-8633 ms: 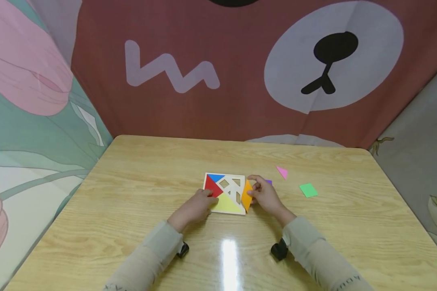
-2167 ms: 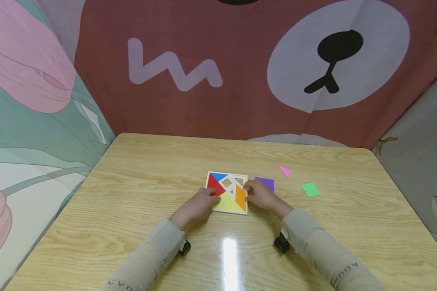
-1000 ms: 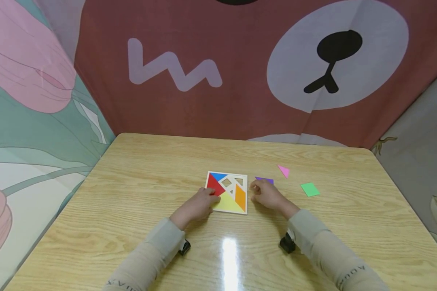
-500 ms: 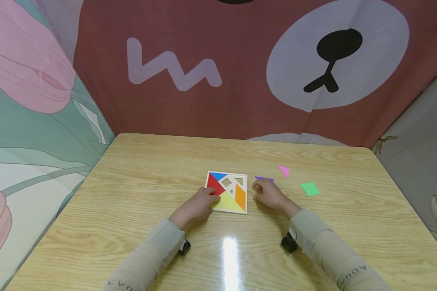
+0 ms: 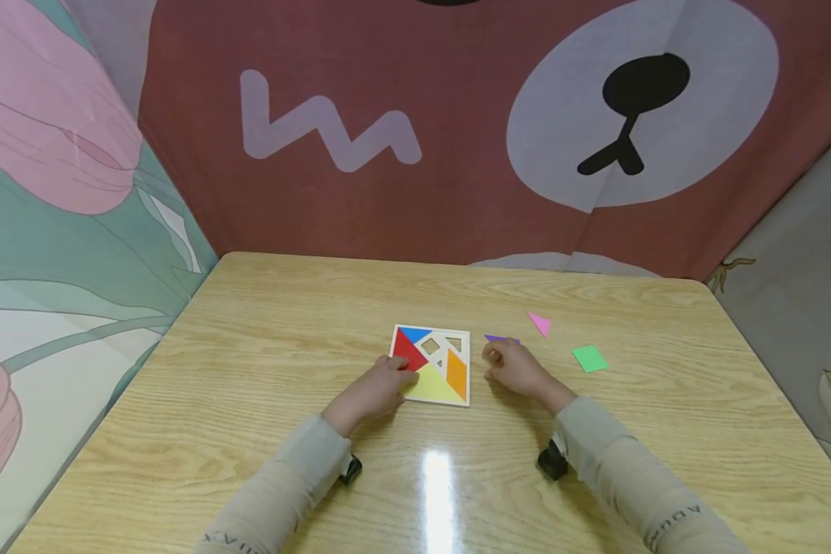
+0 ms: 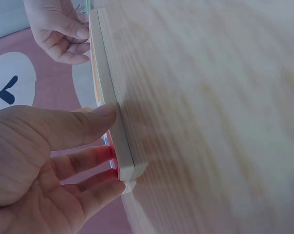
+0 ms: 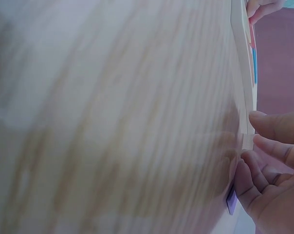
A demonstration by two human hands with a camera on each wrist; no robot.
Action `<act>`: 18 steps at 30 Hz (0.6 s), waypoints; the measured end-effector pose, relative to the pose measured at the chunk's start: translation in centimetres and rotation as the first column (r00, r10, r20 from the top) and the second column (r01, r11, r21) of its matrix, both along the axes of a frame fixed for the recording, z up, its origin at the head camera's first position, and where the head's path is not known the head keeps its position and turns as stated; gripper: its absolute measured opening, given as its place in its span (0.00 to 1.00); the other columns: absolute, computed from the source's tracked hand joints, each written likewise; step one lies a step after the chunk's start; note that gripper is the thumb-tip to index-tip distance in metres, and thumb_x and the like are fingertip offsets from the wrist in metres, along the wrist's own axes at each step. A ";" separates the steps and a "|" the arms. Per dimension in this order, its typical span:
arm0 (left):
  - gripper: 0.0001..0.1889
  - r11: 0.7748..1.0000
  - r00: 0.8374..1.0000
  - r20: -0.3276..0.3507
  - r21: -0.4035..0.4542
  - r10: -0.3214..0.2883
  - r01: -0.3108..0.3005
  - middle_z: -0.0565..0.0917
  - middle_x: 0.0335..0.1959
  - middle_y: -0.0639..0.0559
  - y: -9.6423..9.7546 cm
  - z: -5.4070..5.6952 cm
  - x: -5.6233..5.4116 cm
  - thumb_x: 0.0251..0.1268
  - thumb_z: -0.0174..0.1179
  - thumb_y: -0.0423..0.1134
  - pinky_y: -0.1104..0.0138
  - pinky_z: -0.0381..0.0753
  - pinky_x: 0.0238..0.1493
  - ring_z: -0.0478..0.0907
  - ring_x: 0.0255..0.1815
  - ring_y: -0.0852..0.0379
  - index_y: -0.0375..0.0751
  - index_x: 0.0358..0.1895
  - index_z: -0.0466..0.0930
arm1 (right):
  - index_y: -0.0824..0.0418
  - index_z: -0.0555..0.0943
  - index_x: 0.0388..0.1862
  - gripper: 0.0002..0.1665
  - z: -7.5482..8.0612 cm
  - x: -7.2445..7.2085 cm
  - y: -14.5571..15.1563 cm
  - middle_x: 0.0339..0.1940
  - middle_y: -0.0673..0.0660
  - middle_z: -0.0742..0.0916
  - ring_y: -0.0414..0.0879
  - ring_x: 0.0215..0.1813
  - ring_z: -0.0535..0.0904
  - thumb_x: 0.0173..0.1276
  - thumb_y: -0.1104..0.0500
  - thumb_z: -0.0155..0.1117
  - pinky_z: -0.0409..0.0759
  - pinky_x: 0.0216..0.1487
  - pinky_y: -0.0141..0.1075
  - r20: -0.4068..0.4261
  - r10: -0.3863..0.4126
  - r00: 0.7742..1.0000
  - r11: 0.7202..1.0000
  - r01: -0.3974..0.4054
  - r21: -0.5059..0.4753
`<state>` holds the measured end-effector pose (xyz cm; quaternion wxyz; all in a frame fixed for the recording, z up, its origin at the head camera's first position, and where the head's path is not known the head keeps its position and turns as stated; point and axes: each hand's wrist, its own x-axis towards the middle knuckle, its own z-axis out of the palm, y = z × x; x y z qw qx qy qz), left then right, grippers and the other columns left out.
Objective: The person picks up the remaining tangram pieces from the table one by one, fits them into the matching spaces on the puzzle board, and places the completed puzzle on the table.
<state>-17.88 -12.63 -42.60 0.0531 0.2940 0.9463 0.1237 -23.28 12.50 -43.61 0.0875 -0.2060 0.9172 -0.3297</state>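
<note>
A white square tangram board (image 5: pixel 461 402) lies on the table with red (image 5: pixel 405 348), yellow (image 5: pixel 435 386), blue (image 5: pixel 414 335) and orange (image 5: pixel 458 375) pieces in it. Several cut-outs show the wood below. My left hand (image 5: pixel 375 390) grips the board's near left corner, thumb against its side and fingers on the red piece and edge (image 6: pixel 108 73). To the right of the board, my right hand (image 5: pixel 517 366) hovers low with loosely bent fingers and nothing between thumb and fingertips. Beneath it, a purple piece (image 5: pixel 496 337) is mostly hidden; its edge (image 7: pixel 231 202) shows by the fingers in the right wrist view.
Farther right on the wooden table (image 5: pixel 284 323) lie a pink triangle (image 5: pixel 540 324) and a green square (image 5: pixel 589 358). A curtain with a bear print (image 5: pixel 457 208) hangs behind the table's far edge. Black wrist cameras (image 5: pixel 552 462) sit under both sleeves.
The orange piece went from my right hand into the board's right side. My right hand then let go and drew back rightward over the purple piece. The left hand stayed on the board.
</note>
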 end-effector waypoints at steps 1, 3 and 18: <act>0.13 1.000 1.000 0.000 0.002 0.001 -0.001 0.71 0.45 0.43 0.0 0.0 0.0 0.49 0.56 0.28 0.61 0.67 0.45 0.65 0.42 0.49 0.41 0.40 0.75 | 0.70 0.73 0.39 0.17 0.0 0.0 0.1 0.34 0.61 0.75 0.52 0.37 0.70 0.49 0.68 0.63 0.70 0.41 0.43 0.001 0.002 1.000 1.000 -0.002 0.001; 0.13 1.000 1.000 0.003 0.001 0.003 -0.003 0.71 0.45 0.43 0.0 0.1 0.0 0.49 0.56 0.28 0.61 0.67 0.46 0.65 0.42 0.48 0.41 0.40 0.75 | 0.70 0.73 0.40 0.17 -0.1 -0.1 0.2 0.34 0.61 0.75 0.52 0.38 0.70 0.49 0.68 0.63 0.70 0.41 0.43 0.006 0.001 1.000 1.000 -0.001 0.002; 0.14 1.000 1.000 0.018 -0.003 0.004 -0.003 0.70 0.47 0.42 -0.1 0.2 0.1 0.50 0.56 0.28 0.61 0.67 0.47 0.65 0.44 0.48 0.41 0.43 0.75 | 0.71 0.73 0.40 0.17 0.3 0.2 0.6 0.33 0.61 0.75 0.52 0.37 0.70 0.50 0.68 0.62 0.70 0.40 0.43 0.013 -0.013 1.000 1.000 0.013 0.000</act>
